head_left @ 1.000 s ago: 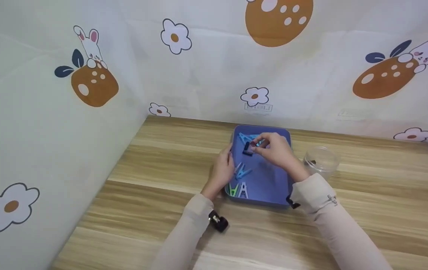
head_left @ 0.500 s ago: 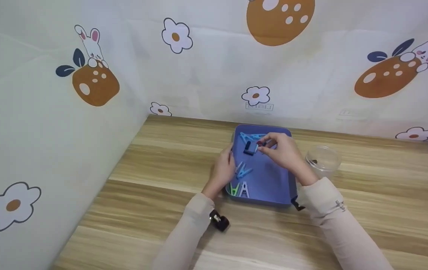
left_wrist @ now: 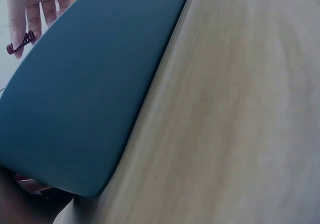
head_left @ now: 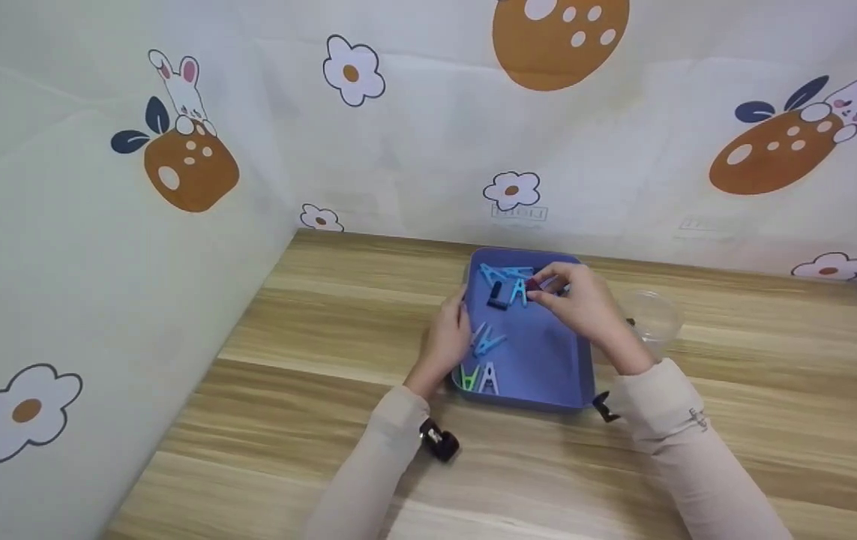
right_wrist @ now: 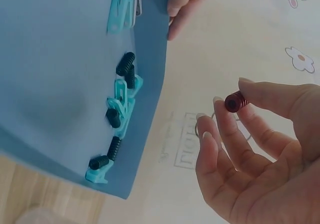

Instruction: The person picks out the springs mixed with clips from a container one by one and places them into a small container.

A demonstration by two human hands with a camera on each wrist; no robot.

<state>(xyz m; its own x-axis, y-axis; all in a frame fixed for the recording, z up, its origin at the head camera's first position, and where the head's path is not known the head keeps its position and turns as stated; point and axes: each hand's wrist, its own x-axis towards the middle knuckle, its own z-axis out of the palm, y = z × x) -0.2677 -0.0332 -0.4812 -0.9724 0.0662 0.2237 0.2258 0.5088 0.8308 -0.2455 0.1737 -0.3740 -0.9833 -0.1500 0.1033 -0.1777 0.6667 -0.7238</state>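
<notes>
A dark red coil spring point(right_wrist: 235, 102) is pinched between the thumb and index finger of my right hand point(head_left: 578, 300), over the far right part of the blue tray point(head_left: 548, 367). My left hand point(head_left: 449, 334) grips the tray's left side at the rim. Just left of the spring in the head view lies a light blue clothespin point(head_left: 519, 292), near black springs point(head_left: 498, 296). More blue clothespins point(head_left: 516, 271) lie by the far wall. Several black springs point(right_wrist: 114, 149) are among clothespins in the right wrist view. Nearer me lie blue, green point(head_left: 468, 377) and white point(head_left: 489, 379) clothespins.
A clear plastic jar point(head_left: 657, 319) with something small and dark in it stands right of the tray, partly behind my right forearm. The patterned backdrop point(head_left: 413, 172) rises behind the wooden table point(head_left: 308, 315). A black camera point(head_left: 439, 441) hangs at my left wrist.
My right hand has shifted to the right over the tray, still pinching the red spring. The light blue clothespin beside it now shows fully. My left hand has stayed at the tray's side.
</notes>
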